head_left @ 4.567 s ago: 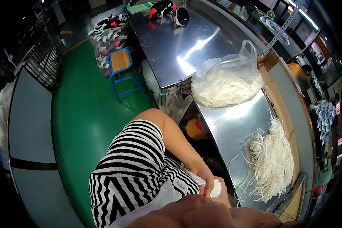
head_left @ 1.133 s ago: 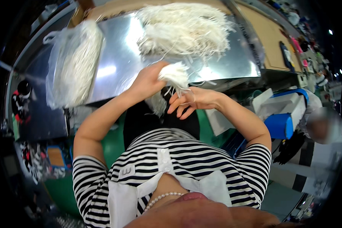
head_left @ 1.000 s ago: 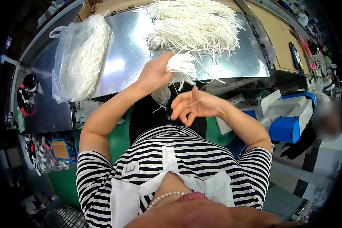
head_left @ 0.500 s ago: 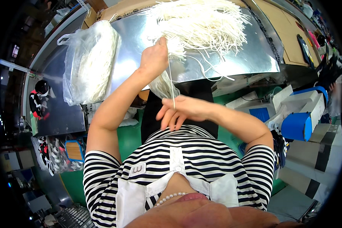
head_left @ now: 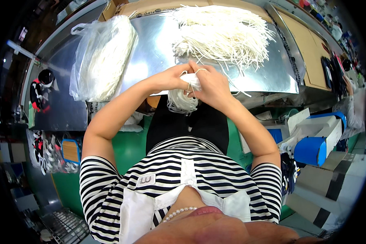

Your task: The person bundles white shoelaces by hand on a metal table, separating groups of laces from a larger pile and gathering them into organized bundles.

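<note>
A bundle of thin white cords [head_left: 183,102] hangs over my lap at the table's front edge, its loose ends pointing down. My left hand [head_left: 175,78] is closed around its upper part from the left. From the right my right hand [head_left: 212,84] meets it, fingers bent against the bundle and pinching a single white strand. That strand loops over the fingers near the top of the bundle. The fingertips partly hide one another. Just beyond my hands, a large pile of loose white cords [head_left: 227,36] lies on the shiny metal table [head_left: 150,44].
Left on the table lies a clear plastic bag [head_left: 82,61] with a long bundle of white cords. Cardboard [head_left: 301,49] covers the surface at the far right. A blue and white bin-like object [head_left: 311,150] stands low at the right. A side table [head_left: 63,110] is at the left.
My right hand has come up from near my waist to my left hand. The strand, earlier stretched between them, is now looped close at the bundle. My left hand has shifted slightly nearer me.
</note>
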Action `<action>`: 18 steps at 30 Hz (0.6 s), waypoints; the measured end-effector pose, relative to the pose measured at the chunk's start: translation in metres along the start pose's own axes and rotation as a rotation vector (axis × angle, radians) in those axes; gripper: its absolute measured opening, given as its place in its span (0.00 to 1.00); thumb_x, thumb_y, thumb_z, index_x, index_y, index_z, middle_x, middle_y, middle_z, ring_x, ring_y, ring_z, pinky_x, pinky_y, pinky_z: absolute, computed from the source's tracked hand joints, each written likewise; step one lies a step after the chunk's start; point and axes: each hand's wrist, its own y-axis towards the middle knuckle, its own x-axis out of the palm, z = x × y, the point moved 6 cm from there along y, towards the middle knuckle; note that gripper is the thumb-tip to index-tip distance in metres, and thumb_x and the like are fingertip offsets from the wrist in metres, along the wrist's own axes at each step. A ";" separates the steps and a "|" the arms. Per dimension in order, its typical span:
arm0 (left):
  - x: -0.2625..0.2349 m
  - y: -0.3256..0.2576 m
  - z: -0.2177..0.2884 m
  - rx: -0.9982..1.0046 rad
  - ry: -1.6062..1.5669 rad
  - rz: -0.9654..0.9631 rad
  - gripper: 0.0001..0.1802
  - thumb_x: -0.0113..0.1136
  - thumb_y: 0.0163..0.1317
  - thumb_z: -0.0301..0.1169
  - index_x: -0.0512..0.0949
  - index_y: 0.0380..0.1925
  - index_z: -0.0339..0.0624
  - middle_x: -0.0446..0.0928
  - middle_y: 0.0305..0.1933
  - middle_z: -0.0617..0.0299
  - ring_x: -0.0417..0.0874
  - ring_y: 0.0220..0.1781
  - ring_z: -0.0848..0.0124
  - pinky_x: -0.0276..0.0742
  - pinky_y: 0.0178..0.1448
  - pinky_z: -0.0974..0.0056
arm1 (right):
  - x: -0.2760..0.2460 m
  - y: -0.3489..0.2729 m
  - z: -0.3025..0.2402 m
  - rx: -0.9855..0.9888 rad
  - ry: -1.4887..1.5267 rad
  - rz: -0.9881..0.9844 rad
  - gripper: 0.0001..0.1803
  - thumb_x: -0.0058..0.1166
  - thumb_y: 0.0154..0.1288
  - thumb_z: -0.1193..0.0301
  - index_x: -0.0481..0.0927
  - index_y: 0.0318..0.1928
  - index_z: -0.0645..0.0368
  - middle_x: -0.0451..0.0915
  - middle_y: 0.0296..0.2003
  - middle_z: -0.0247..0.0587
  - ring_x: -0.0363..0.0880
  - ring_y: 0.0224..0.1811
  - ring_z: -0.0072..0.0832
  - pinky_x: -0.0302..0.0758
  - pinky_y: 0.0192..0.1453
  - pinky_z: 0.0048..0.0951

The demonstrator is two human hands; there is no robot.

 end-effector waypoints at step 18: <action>0.026 -0.033 -0.005 0.328 -1.046 0.235 0.27 0.56 0.59 0.25 0.64 0.59 0.36 0.75 0.52 0.55 0.80 0.51 0.70 0.76 0.57 0.63 | 0.010 -0.033 -0.011 0.223 0.772 0.000 0.53 0.79 0.34 0.58 0.65 0.61 0.67 0.74 0.53 0.44 0.75 0.53 0.28 0.71 0.58 0.33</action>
